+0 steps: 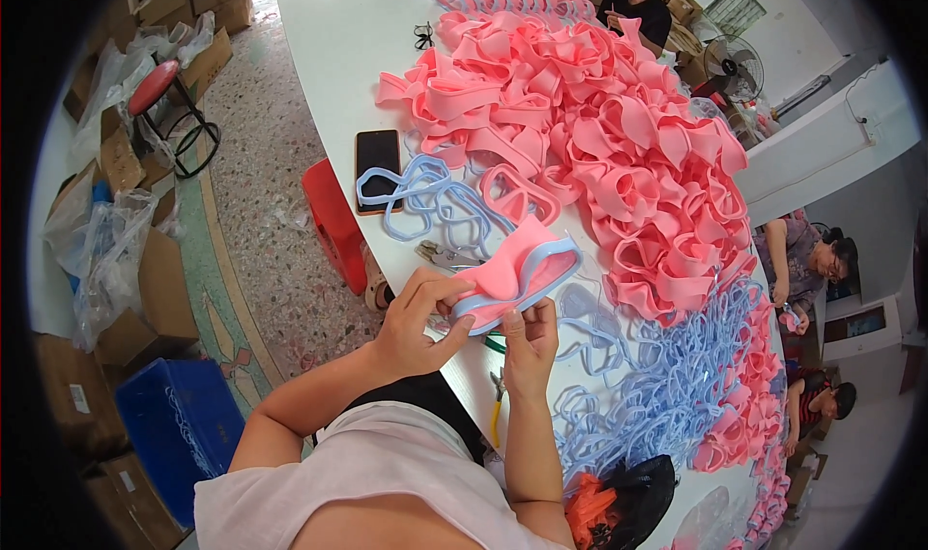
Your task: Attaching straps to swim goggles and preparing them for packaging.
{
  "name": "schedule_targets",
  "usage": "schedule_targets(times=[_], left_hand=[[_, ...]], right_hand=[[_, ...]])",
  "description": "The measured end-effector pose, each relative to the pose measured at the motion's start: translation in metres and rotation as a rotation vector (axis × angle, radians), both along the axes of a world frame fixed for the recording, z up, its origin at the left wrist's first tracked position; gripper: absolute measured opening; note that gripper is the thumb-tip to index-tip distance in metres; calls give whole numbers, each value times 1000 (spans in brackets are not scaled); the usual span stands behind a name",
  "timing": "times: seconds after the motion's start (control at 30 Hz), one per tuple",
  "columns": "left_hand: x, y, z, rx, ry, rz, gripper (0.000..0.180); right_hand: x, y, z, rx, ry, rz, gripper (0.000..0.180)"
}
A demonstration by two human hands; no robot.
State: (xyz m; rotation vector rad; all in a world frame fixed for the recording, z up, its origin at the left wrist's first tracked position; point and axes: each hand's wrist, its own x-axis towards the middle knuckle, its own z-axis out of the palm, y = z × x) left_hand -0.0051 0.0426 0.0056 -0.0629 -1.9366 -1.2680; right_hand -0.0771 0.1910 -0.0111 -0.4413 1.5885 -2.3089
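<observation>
A person's two bare hands are gripping a soft pink goggle-shaped piece [499, 271], edged with a light blue frame, above the near edge of a white table [333, 33]. The left hand [421, 320], at the piece's eight o'clock, is pinching it nearly closed, thumb below and fingertips pressing on the pink. The right hand [531, 349], at six o'clock, is pressing its thumb against the blue edge, with its other fingers curling in.

Clock directions are running from that piece. At ten, pliers [447, 256] are lying just beside it. At eleven, loose blue frames [423, 194] are tangling partly over a dark phone [377, 151]. At twelve, a single pink ring [522, 216] is resting near the piece. At one, a large heap of pink pieces [580, 105] is spreading across the table; at four, a heap of blue frames [648, 386] is sprawling. At six, a yellow-handled tool [496, 420] is lying by the table edge; at five, a black bag [646, 502] is sitting near the right forearm.

Farther out, a red stool [331, 223] is standing between nine and ten, and a blue bin [179, 410] at eight. Co-workers are sitting or leaning at one, three and four.
</observation>
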Motion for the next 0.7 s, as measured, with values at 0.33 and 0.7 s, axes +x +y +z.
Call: schedule_targets(times=[0.33, 0.7], left_hand=[[-6, -5, -1, -413, 78, 36, 31], [-26, -13, 36, 7, -468, -270, 51]], right_hand=[[-1, 13, 4, 60, 127, -99, 26], [-13, 44, 20, 517, 440, -81, 20]])
